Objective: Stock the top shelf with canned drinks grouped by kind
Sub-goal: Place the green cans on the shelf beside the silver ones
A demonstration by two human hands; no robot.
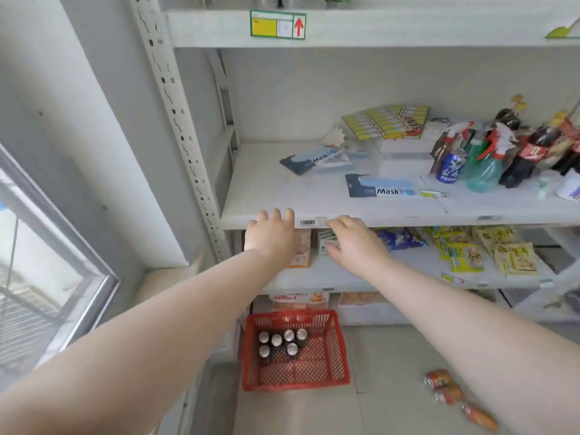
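Now both arms outstretched, left hand (272,237) and right hand (356,243) empty.

The bright red plastic basket (341,350) has walls and bottom in a lattice of small holes — the six dark drink cans (276,341) standing in it show silver tops. Three orange drink cans (439,379) lie on pale grey floor tiles (392,365). On the white metal shelf (266,189): a blue can (451,167), a see-through green spray bottle (483,177), dark cola bottles (530,155) with red labels, yellow printed sheets (387,120).
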